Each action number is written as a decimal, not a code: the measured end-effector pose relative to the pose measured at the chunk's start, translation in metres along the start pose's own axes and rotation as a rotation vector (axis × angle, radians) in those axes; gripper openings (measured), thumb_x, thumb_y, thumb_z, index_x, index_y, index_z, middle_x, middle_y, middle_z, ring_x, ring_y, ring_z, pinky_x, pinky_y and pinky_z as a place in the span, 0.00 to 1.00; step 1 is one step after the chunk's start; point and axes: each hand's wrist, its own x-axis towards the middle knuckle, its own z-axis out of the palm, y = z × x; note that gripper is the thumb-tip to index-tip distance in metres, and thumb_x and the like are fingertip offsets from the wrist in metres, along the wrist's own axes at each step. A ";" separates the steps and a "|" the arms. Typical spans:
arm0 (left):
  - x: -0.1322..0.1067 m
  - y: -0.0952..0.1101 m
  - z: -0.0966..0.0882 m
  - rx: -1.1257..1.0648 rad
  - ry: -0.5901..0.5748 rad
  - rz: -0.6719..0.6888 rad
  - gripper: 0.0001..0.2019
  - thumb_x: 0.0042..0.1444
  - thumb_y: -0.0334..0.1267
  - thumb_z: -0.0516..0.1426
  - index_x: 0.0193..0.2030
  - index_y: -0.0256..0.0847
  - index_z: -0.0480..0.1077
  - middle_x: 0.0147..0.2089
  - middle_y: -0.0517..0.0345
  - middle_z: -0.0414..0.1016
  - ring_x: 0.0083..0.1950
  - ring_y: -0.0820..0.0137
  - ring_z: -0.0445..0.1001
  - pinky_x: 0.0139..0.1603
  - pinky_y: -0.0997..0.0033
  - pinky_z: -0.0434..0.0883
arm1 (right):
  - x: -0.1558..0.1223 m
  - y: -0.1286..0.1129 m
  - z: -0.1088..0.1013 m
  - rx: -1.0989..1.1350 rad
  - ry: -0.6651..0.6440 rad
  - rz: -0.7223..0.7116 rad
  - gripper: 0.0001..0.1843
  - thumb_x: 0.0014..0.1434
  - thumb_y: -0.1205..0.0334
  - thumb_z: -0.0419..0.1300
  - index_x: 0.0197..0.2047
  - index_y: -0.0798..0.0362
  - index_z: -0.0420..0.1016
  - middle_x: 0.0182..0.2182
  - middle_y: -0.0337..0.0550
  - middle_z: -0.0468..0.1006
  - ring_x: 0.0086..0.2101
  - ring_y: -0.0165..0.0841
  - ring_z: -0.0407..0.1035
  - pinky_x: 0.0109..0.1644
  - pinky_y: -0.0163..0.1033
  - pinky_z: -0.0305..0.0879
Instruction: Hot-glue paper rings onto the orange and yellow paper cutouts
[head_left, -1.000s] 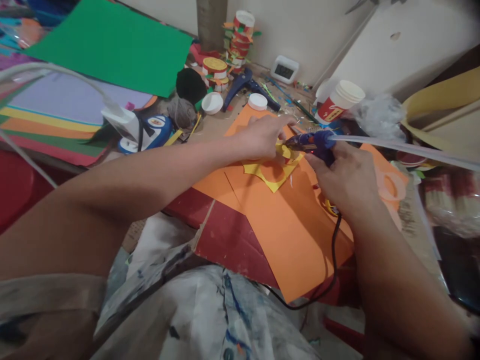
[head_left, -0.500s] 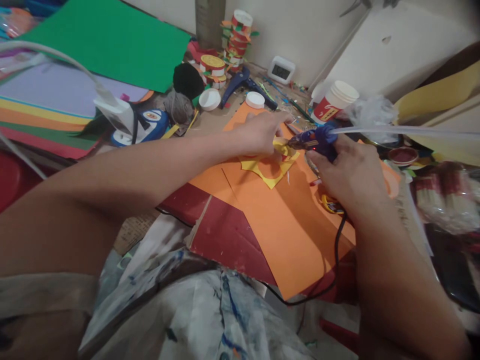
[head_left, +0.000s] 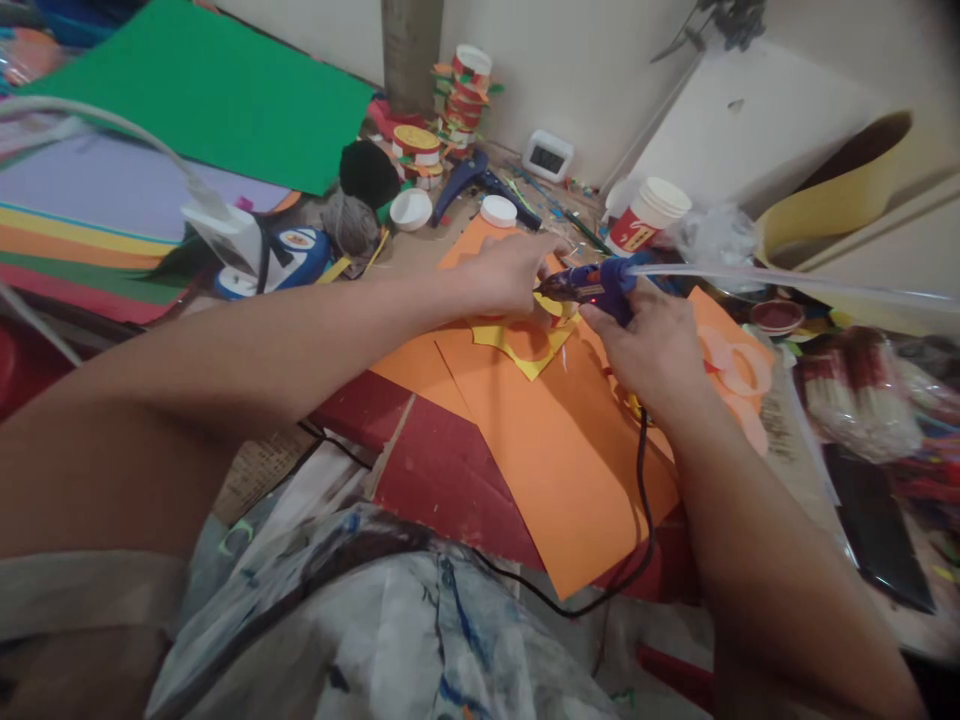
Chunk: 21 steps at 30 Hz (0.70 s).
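Note:
My right hand (head_left: 656, 345) is wrapped round a blue hot glue gun (head_left: 600, 283). A clear glue stick (head_left: 787, 282) runs from its back to the right, and its black cord (head_left: 643, 510) trails down toward me. The nozzle points left at a small yellow and red paper piece (head_left: 553, 305). My left hand (head_left: 508, 272) rests on that piece, fingers curled, pinching it. Beneath lies a yellow cut-out shape (head_left: 525, 350) on an orange sheet (head_left: 570, 450), which covers a dark red board (head_left: 442, 470).
Green (head_left: 210, 90) and stacked coloured sheets (head_left: 90, 230) lie at the left. A second glue gun (head_left: 465, 180), white lids (head_left: 411, 208), decorated cups (head_left: 457, 90), a white paper cup (head_left: 645, 215), a small clock (head_left: 547, 157) and bagged brushes (head_left: 862, 390) crowd the back and right.
Both hands and the glue gun have shifted slightly left and up in view as my head turned; the nozzle stays at the small yellow piece.

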 end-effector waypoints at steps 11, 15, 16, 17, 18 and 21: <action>-0.008 0.014 -0.008 -0.007 -0.024 -0.061 0.43 0.51 0.40 0.75 0.75 0.47 0.70 0.61 0.55 0.86 0.61 0.56 0.82 0.65 0.55 0.71 | 0.004 0.000 0.000 -0.004 -0.003 0.039 0.20 0.67 0.53 0.63 0.57 0.54 0.83 0.48 0.59 0.88 0.49 0.54 0.81 0.54 0.55 0.74; -0.007 0.013 -0.007 0.016 -0.031 -0.076 0.44 0.51 0.42 0.75 0.76 0.47 0.69 0.62 0.53 0.85 0.64 0.53 0.81 0.66 0.54 0.71 | 0.003 0.000 0.001 -0.077 0.006 0.051 0.20 0.68 0.52 0.62 0.56 0.55 0.83 0.48 0.61 0.88 0.49 0.56 0.81 0.54 0.56 0.73; -0.006 0.012 -0.007 0.026 -0.036 -0.075 0.45 0.51 0.43 0.75 0.76 0.47 0.68 0.63 0.53 0.85 0.65 0.53 0.80 0.66 0.54 0.71 | 0.002 -0.001 0.000 -0.093 0.007 0.057 0.20 0.69 0.52 0.62 0.55 0.55 0.83 0.47 0.61 0.87 0.49 0.56 0.81 0.54 0.56 0.73; -0.005 0.011 -0.006 0.037 -0.040 -0.071 0.46 0.51 0.44 0.75 0.77 0.47 0.67 0.63 0.52 0.85 0.66 0.53 0.80 0.66 0.54 0.71 | 0.001 -0.001 -0.001 -0.105 0.006 0.063 0.20 0.69 0.51 0.61 0.55 0.55 0.83 0.46 0.61 0.87 0.48 0.56 0.81 0.53 0.56 0.73; -0.004 0.009 -0.006 0.050 -0.043 -0.064 0.47 0.51 0.44 0.75 0.77 0.47 0.66 0.64 0.52 0.84 0.66 0.52 0.79 0.67 0.54 0.71 | 0.001 -0.002 -0.003 -0.116 0.001 0.071 0.19 0.69 0.51 0.61 0.55 0.55 0.83 0.46 0.61 0.87 0.47 0.55 0.80 0.52 0.55 0.72; -0.002 0.004 -0.005 0.079 -0.049 -0.040 0.48 0.52 0.47 0.74 0.78 0.48 0.64 0.65 0.51 0.83 0.67 0.52 0.79 0.68 0.53 0.70 | -0.002 -0.006 -0.010 -0.153 -0.028 0.107 0.19 0.70 0.51 0.61 0.54 0.54 0.83 0.45 0.61 0.87 0.45 0.55 0.80 0.49 0.54 0.72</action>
